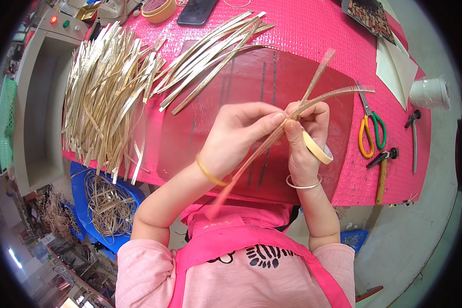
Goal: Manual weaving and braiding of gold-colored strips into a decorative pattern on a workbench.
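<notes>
Two thin gold-brown strips (pixel 323 96) cross between my hands above a dark red mat (pixel 215 143). My left hand (pixel 244 131) is closed, pinching them near the crossing with thumb and forefinger. Close beside it, my right hand (pixel 309 128) also grips the strips, its thumb pressed on them. A roll of pale yellow tape (pixel 317 148) sits against the right palm, apparently hooked on the fingers. One strip end runs down toward my apron, blurred by motion; the other ends fan out up and to the right.
On the pink table cover lie a big heap of gold strips (pixel 100 97), a smaller bunch (pixel 215 56) and a phone (pixel 197 11). Scissors (pixel 369 123), two hammers (pixel 382 174) and a white spool (pixel 430 93) lie right. A blue bin (pixel 133 191) holds tangled strips below left.
</notes>
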Motion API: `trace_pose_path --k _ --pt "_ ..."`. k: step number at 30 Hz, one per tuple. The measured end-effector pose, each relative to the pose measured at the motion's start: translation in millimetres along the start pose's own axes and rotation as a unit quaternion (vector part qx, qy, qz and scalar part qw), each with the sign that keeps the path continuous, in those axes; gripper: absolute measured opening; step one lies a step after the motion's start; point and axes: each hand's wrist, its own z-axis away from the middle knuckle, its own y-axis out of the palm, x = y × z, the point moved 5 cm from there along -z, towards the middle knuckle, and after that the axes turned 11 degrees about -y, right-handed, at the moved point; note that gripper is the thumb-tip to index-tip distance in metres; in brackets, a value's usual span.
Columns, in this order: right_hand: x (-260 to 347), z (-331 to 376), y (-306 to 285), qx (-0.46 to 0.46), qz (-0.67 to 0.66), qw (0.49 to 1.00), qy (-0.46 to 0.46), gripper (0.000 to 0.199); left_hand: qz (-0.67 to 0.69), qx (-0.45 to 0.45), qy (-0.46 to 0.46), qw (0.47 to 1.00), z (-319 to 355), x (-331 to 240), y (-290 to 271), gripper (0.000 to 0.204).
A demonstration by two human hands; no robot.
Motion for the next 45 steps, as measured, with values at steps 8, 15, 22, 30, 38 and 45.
trace_pose_path --k 8,15,22,30,38,45 --pt "3 2 1 0.064 0.246 0.967 -0.009 0.015 0.07 -0.044 -0.029 0.996 7 0 -1 0.014" --pt "20 -8 21 0.361 0.322 0.871 -0.085 0.006 -0.091 -0.108 -0.157 0.977 39 -17 -24 0.017" --pt "-20 -76 -17 0.224 0.355 0.907 -0.043 0.016 -0.657 -0.364 -0.018 0.66 69 -113 -196 0.047" --pt "-93 -140 -39 0.254 0.477 0.838 -0.075 0.015 -0.695 -0.385 0.162 0.585 -152 -57 -80 0.019" --pt "-10 -81 -28 0.159 0.423 0.864 -0.222 0.012 -0.601 -0.352 0.272 0.664 -133 -55 -74 0.014" --pt "1 -63 -41 -0.012 0.114 0.984 -0.133 0.023 -0.492 -0.27 0.185 0.807 -117 -50 -51 0.018"
